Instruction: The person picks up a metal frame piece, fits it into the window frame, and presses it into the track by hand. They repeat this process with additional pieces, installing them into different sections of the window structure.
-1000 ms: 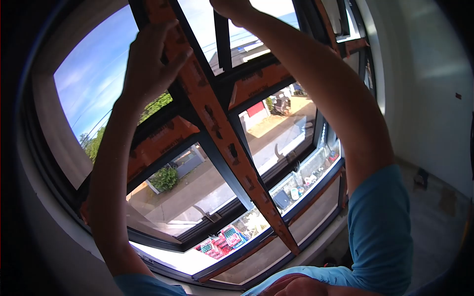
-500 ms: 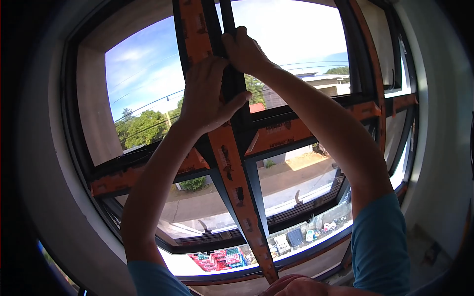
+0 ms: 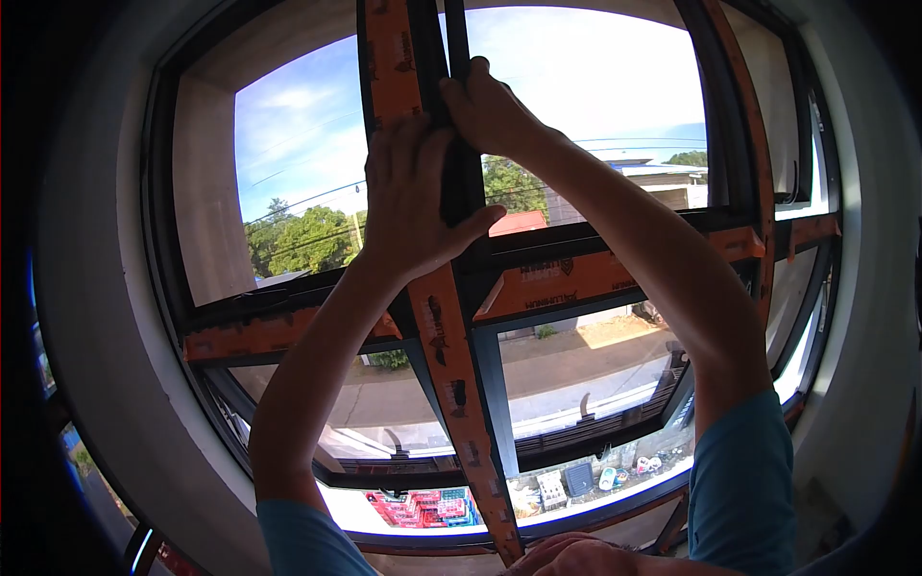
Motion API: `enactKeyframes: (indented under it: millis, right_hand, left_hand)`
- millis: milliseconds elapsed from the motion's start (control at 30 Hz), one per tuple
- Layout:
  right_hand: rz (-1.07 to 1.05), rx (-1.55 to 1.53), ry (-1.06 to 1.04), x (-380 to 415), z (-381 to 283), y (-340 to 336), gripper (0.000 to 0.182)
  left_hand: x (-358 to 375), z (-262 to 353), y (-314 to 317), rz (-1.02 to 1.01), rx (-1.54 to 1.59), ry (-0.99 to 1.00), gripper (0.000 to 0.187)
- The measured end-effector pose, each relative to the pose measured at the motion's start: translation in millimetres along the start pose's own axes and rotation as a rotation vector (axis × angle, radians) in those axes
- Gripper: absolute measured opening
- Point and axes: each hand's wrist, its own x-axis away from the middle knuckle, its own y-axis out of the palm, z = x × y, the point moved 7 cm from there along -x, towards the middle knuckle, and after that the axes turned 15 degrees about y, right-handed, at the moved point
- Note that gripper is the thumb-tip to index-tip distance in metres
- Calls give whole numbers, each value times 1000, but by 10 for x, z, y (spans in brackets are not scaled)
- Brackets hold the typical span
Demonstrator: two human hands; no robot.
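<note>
My left hand lies against the window's upright mullion, which is covered in orange printed protective film. Its fingers stretch upward and the thumb sticks out to the right. Slightly higher and to the right, my right hand is closed around a narrow black strip running along the mullion's right side. Its fingertips are partly hidden behind the strip.
Orange-filmed crossbars run out to both sides. Below them, hinged panes tilt outward. A white wall curves along the right. Outside lie a road, trees and stacked red crates.
The view has shifted, so the window and both hands appear a little lower in the frame. My left hand's fingers are slightly more spread; my right hand stays on the black strip.
</note>
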Motion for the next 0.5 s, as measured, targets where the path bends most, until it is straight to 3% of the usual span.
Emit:
enactKeyframes:
  millis: [67,100,167,233,267,300,367,400,500]
  right_hand:
    - [-51,78,-24,-40,15,0,52]
    - [-47,73,-28,-118,19,-41,52]
    - [143,236,-143,-397,-50,-195,48]
    - [298,-15,-240,-1035,-115,-262,36]
    - [101,-194,-173,-1067,-238,-286,66]
    - [100,-196,-173,-1117,-236,-192,66]
    - [331,-321,-229,-1197,-231,-95,56]
    - [181,-339,-113,-993,-311,-136,61]
    - [147,-285,-105,-1010,-289,-171,60]
  left_hand:
    - [33,-124,9,-28,-15,-216,95]
    - [21,-120,-1,-29,-21,-211,95]
    - [51,-156,10,-80,-58,-290,109]
    - [56,-173,7,-70,-50,-278,110]
    - [59,-166,14,-61,-36,-266,112]
    - [65,-174,28,-62,-37,-266,112]
    - [78,-189,83,-90,-15,-250,112]
    - [89,-181,95,-98,-15,-255,112]
    - [56,-152,109,-130,-61,-234,112]
